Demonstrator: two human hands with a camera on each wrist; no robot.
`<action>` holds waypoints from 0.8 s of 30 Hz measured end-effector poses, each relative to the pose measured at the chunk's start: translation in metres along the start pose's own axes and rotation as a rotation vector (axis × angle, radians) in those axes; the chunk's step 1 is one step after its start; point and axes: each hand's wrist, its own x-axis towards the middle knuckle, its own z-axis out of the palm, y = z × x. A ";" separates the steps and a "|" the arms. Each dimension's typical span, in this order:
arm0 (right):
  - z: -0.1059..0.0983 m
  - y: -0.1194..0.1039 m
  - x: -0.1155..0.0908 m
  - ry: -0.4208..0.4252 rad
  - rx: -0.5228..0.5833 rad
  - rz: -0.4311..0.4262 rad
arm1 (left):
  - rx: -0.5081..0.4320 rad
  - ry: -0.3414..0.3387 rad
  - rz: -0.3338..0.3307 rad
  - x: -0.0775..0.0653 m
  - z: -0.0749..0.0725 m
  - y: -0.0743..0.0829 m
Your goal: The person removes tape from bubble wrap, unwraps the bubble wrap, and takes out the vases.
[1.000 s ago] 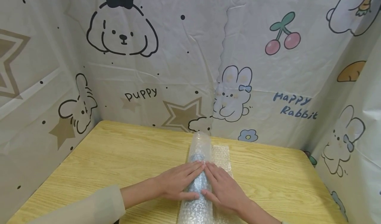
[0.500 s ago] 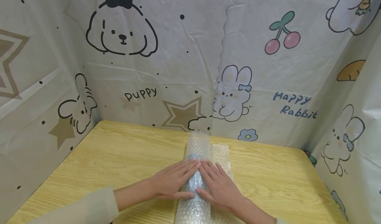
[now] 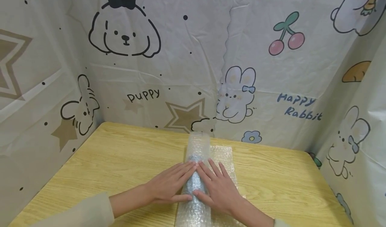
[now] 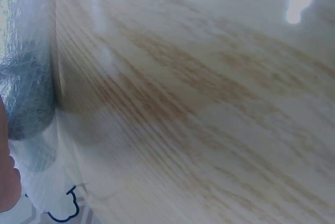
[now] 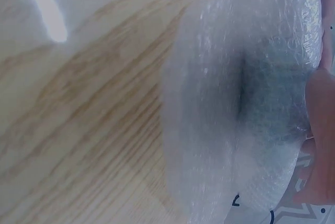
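Observation:
A roll of clear bubble wrap (image 3: 199, 145) lies lengthwise on the table, with something bluish-grey and cylindrical showing through its layers. Both hands lie over the top of the roll with straight fingers, their fingertips meeting at its middle. My left hand (image 3: 170, 183) rests on the roll's left side, my right hand (image 3: 220, 188) on its right side with the fingers spread a little. A flat tail of bubble wrap (image 3: 225, 161) stretches out from under the right side. In the right wrist view the wrapped roll (image 5: 275, 93) stands beside this loose sheet (image 5: 201, 119).
The wood-grain table (image 3: 126, 150) extends to both sides of the roll. A pale printed cloth (image 3: 169, 62) hangs behind and along the sides, close to the table's edges.
The roll has moved a little to the left under both hands, which travel with it. More of the flat bubble wrap shows on the right, and the right fingers are spread wider.

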 end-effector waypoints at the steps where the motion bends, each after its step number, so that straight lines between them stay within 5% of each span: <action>1: 0.000 -0.001 0.001 -0.005 0.002 0.003 | 0.002 0.003 0.000 -0.001 0.000 0.000; 24: 0.002 -0.030 0.030 0.040 0.115 -0.050 | -0.131 -0.029 -0.093 -0.036 -0.009 -0.011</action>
